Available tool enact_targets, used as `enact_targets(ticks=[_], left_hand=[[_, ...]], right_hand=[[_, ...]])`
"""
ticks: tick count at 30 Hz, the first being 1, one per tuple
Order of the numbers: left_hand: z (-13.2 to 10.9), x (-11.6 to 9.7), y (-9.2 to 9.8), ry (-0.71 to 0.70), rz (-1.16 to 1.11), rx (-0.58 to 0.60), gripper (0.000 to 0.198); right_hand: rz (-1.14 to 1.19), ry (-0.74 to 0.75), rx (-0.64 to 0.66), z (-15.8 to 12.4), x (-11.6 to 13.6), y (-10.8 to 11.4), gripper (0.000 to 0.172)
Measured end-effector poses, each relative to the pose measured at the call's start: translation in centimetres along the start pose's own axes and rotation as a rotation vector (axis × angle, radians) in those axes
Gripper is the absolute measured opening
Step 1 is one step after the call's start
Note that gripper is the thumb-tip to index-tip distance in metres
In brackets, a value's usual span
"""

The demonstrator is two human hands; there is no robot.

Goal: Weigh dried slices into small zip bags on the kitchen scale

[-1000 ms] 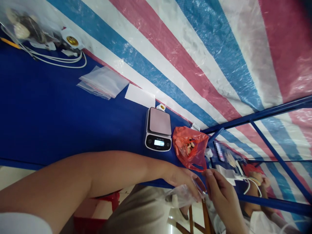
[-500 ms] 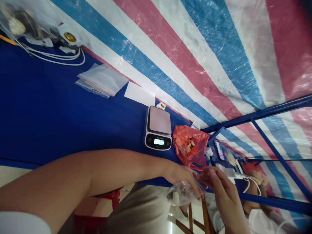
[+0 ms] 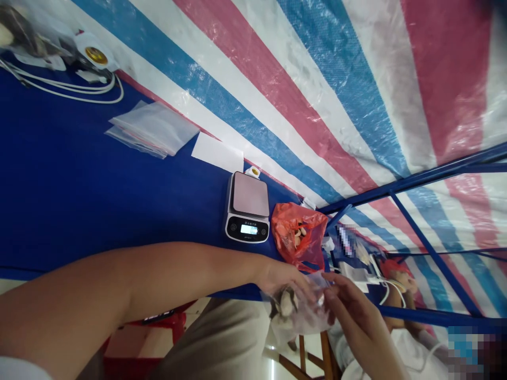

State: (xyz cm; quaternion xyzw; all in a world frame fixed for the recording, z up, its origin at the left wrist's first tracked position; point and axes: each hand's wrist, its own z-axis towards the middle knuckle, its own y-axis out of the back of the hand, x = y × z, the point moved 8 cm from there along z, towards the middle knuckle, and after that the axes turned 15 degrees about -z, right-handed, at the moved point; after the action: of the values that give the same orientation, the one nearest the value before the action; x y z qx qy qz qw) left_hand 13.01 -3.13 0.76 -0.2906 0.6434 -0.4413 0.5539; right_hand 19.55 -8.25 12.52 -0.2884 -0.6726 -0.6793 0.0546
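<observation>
A clear plastic bag (image 3: 312, 316) with a few pale and dark pieces inside hangs just off the table's front edge, between my hands. My left hand (image 3: 283, 279) reaches across from the left and is closed on the bag's upper side, its fingers partly hidden behind the film. At the bag's right edge, my right hand (image 3: 348, 309) pinches the film between thumb and fingers. Close above them on the table lies an open red plastic bag (image 3: 285, 227) holding pale brown pieces. Left of it stands a digital kitchen scale (image 3: 249, 198) with a lit display.
Flat clear zip bags (image 3: 152, 129) and a white paper sheet (image 3: 217, 152) lie along the back of the blue table (image 3: 119, 200). White cables (image 3: 87, 97) sit at the far left. A blue metal frame (image 3: 428, 232) stands right, with another person (image 3: 400, 327) beyond it.
The view has shifted slightly, so the table things sit further left. The clear bag has risen and opened out between my hands, showing more of its contents.
</observation>
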Motion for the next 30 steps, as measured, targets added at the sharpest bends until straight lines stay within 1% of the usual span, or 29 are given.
enact_targets(ticks=[1, 3, 6, 10, 13, 16, 19, 21, 23, 25, 27, 29, 30], left_hand=[[0.1, 0.4, -0.2, 0.051, -0.004, 0.036, 0.038], [0.3, 0.4, -0.4, 0.038, 0.031, 0.095, 0.041], [0.5, 0.4, -0.5, 0.016, 0.074, 0.150, 0.037], [0.4, 0.2, -0.7, 0.010, 0.100, 0.169, 0.032], [0.5, -0.1, -0.3, -0.001, 0.080, 0.128, 0.032], [1.0, -0.6, 0.8, -0.045, -0.047, 0.026, 0.045], [1.0, -1.1, 1.8, -0.118, -0.107, -0.073, 0.057], [0.8, -0.6, 1.7, -0.082, -0.056, -0.078, 0.064], [0.7, 0.2, 1.5, -0.015, 0.016, -0.069, 0.064], [0.8, 0.9, 1.6, 0.031, 0.058, -0.075, 0.056], [1.3, 1.3, 2.0, 0.041, 0.097, -0.071, 0.044], [1.9, 1.6, 2.5, 0.034, 0.139, -0.051, 0.031], [2.2, 1.7, 2.8, 0.023, 0.160, -0.045, 0.025]], right_hand=[[-0.013, -0.005, -0.007, -0.1, 0.0, 0.4, 0.036], [-0.032, -0.021, -0.005, -0.2, 0.0, 1.1, 0.035], [-0.084, -0.026, 0.024, -0.3, 0.3, 1.8, 0.034], [-0.157, -0.010, -0.005, -0.5, 0.8, 2.9, 0.033], [-0.153, -0.007, -0.036, -0.8, 1.1, 3.5, 0.033], [-0.139, -0.040, -0.126, -1.2, 1.7, 4.7, 0.033], [-0.095, -0.065, -0.251, -0.9, 3.4, 6.5, 0.032], [0.015, -0.048, -0.349, 0.3, 5.3, 7.4, 0.029], [0.197, -0.008, -0.452, 2.4, 7.1, 7.4, 0.027], [0.391, 0.016, -0.513, 5.5, 8.3, 5.8, 0.028], [0.535, -0.003, -0.501, 8.9, 8.6, 2.4, 0.030], [0.684, -0.051, -0.392, 11.9, 8.3, -2.4, 0.031], [0.752, -0.105, -0.296, 13.0, 7.8, -5.1, 0.033]])
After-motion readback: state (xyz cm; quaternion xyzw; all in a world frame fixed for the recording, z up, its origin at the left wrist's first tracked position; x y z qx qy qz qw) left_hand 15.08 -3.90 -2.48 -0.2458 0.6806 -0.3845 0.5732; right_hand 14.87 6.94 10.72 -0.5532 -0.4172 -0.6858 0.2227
